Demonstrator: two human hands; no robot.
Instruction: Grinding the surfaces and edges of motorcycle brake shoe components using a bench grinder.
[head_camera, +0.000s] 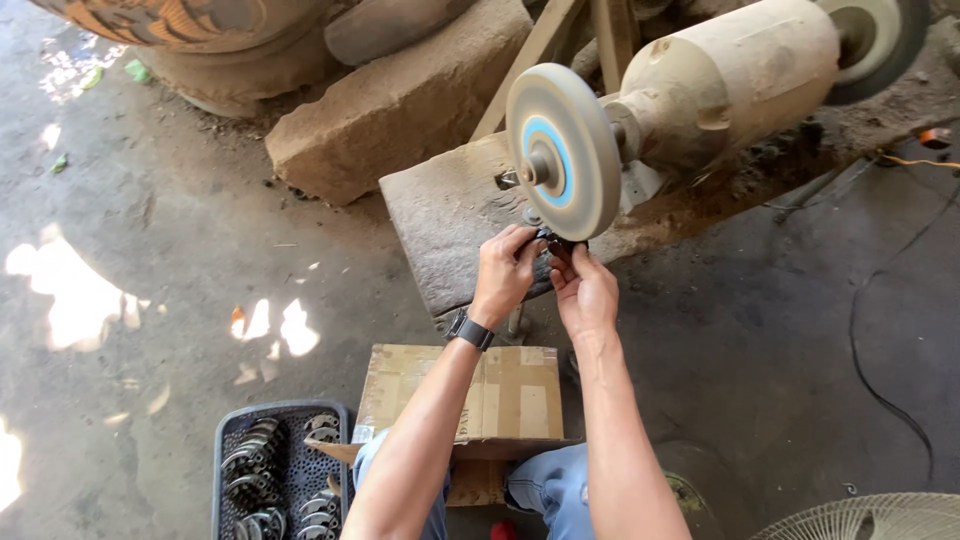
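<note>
Two bare forearms reach forward from the person, who sits low with knees in blue jeans (545, 490). Near the knees, on the left, a dark plastic crate (280, 470) holds many small round metal parts (255, 465), stacked in rows. Just beside it stands a cardboard box (510, 390), closed with tape, and both arms pass over it. At the bottom right corner I see the wire guard of a fan (870, 517). The left hand (503, 275) wears a black watch (470, 330) on the wrist; its fingers are curled around a small dark workpiece (553, 243). The right hand (585, 290) grips the same piece from the other side, so both hands are clenched on it together. The piece is pressed against the lower edge of a grey buffing wheel (562, 150) with a blue ring around the hub. This wheel sits on the shaft of a dusty bench motor (725, 75), which rests on a flat stone slab (450, 215). Farther behind, a large stone block (400, 100) lies on the concrete floor (150, 250), near a big tyre (190, 25).
</note>
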